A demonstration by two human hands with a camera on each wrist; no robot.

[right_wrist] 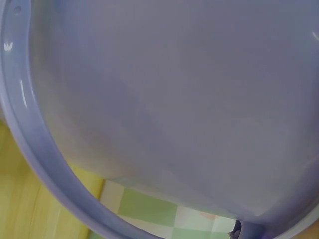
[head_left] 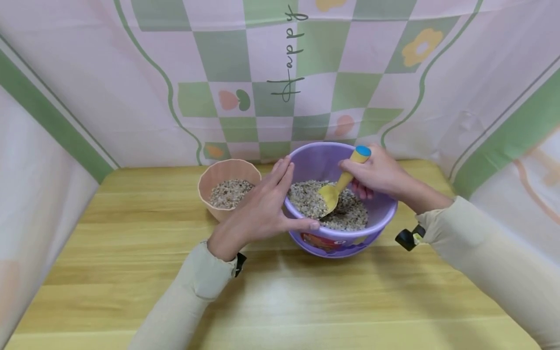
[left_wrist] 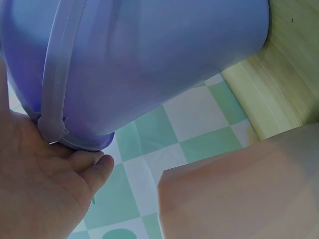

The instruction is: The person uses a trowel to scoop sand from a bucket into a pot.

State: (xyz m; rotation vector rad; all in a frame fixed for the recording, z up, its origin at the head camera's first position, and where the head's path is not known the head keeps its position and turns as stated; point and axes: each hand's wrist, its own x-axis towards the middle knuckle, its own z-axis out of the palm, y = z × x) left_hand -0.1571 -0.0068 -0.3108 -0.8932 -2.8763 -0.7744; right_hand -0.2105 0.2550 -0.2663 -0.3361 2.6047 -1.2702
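My right hand (head_left: 378, 171) grips the thick handle of a yellow toy scoop (head_left: 345, 181) with a blue end, tilted inside a purple bucket (head_left: 321, 154). The scoop's bowl sits in mixed pale and dark grains (head_left: 352, 214) in the bucket. Along the bucket's left rim rest the nearly straight fingers of my left hand (head_left: 262, 209), with the thumb over the near rim. The left wrist view shows this hand (left_wrist: 45, 179) by the bucket's rim and its handle (left_wrist: 60, 64). Only the bucket's outer wall (right_wrist: 174, 99) and handle fill the right wrist view; that hand is out of sight.
A peach bowl (head_left: 209, 182) holding similar grains stands left of the bucket, close to the left hand. Both stand on a wooden table (head_left: 131, 272). A checkered cloth (head_left: 271, 58) hangs behind, with more cloth at both sides.
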